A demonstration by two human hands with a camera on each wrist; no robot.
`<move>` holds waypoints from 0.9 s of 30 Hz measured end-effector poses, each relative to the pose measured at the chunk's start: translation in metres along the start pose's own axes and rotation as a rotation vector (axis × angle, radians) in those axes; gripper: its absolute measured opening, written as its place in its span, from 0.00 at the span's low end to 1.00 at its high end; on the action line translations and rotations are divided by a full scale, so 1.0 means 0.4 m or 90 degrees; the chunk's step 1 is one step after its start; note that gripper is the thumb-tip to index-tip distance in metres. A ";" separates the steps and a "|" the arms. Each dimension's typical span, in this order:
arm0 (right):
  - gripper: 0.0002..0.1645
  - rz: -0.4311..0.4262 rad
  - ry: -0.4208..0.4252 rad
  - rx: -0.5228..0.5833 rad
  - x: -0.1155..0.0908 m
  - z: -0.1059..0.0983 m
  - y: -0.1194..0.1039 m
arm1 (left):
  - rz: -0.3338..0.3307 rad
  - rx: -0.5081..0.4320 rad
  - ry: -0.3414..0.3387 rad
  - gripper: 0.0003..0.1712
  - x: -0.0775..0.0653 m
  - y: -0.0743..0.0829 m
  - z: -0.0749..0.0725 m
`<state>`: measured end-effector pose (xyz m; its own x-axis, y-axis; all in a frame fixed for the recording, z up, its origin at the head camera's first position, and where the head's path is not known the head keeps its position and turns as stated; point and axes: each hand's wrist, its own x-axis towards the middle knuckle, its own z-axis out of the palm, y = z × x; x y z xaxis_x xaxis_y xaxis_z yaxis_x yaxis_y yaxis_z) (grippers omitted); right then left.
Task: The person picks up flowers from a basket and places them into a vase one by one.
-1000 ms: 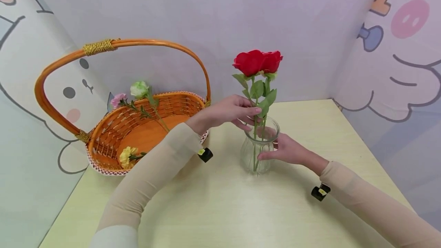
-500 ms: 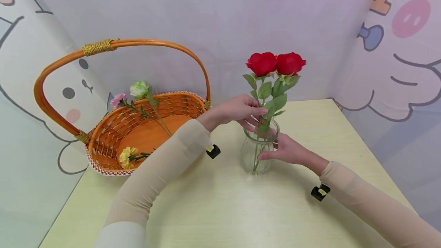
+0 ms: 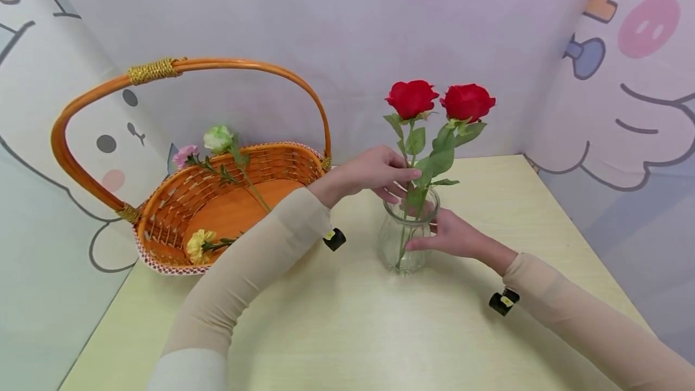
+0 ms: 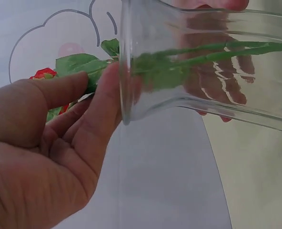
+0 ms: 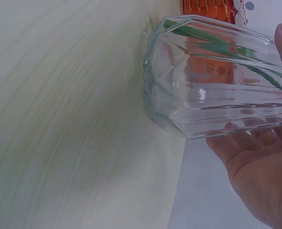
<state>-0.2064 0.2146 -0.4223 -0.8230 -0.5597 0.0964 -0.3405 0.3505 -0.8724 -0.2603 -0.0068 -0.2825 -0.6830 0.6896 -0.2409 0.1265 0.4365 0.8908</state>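
Two red roses with green leaves, a left rose (image 3: pixel 411 99) and a right rose (image 3: pixel 469 102), stand in a clear glass vase (image 3: pixel 392 241). Just above the rim, my left hand (image 3: pixel 374 174) pinches a rose stem between thumb and fingers. From the left wrist view, the thumb presses by a green leaf (image 4: pixel 76 67) and the fingers touch the vase mouth; which stem is pinched is hard to tell. My right hand (image 3: pixel 458 234) holds the vase around its side, thumb in front and fingers behind the glass. Both stems reach down inside the vase.
An orange wicker basket (image 3: pixel 163 231) with a tall handle stands left of the vase. In it lie a yellow flower (image 3: pixel 199 247), a pink flower (image 3: pixel 186 156) and a pale green flower (image 3: pixel 218 139). Cartoon-printed cloth walls surround the wooden table (image 3: pixel 380 330).
The roses have shifted to the right and their blooms have spread apart, the right one leaning outward. My left hand moved slightly right. My right hand and the vase stayed in place.
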 end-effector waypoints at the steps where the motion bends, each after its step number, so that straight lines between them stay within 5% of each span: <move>1: 0.53 0.000 0.000 0.001 0.000 0.000 -0.001 | -0.003 0.002 0.006 0.16 -0.001 0.000 -0.002; 27: 0.54 0.011 0.013 -0.011 -0.002 0.003 -0.004 | -0.038 -0.041 0.016 0.21 -0.042 0.005 -0.040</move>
<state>-0.2047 0.2134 -0.4215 -0.8379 -0.5380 0.0919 -0.3343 0.3727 -0.8656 -0.2603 -0.0268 -0.2706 -0.7058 0.6487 -0.2848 0.0399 0.4377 0.8982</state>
